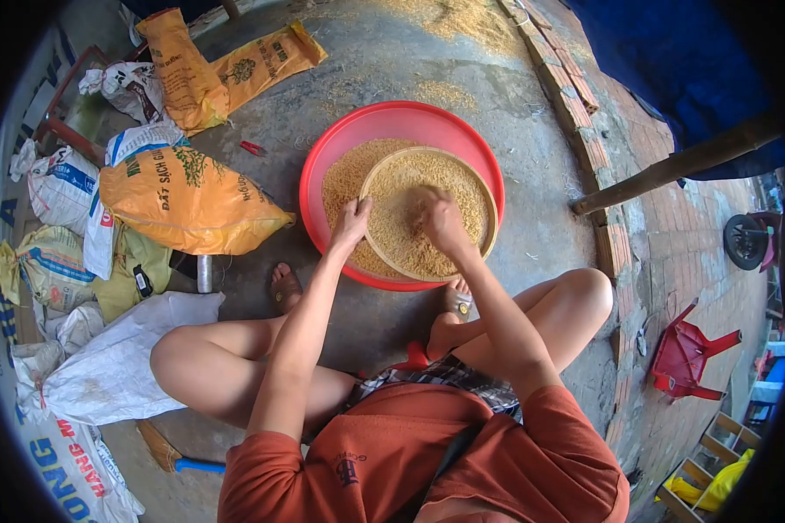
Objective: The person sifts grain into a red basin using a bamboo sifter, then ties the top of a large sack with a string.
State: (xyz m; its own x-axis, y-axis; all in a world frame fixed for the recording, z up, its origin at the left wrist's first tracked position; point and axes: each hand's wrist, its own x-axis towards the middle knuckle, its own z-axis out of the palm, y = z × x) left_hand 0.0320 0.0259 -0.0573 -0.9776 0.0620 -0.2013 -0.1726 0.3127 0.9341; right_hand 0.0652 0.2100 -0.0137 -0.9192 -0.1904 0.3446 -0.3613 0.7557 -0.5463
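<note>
A round, shallow sieve basket (491, 236) with a pale rim rests within a wide red plastic basin (308, 187). Yellowish unhusked grain (392, 196) fills much of the sieve, and more of it lies in the basin around it. My left hand (351, 222) is closed on the sieve's left rim. Inside the sieve, my right hand (445, 222) is down at the grain, its fingers blurred and partly hidden, so their grip cannot be made out.
Orange printed sacks (187, 192) and a white sack (131, 357) lie to the left. Red-handled pliers (253, 149) are on the concrete. Spread grain (462, 22) covers the floor ahead. On the right are a brick edging (576, 113), a slanting pole (672, 166) and an overturned red stool (685, 353).
</note>
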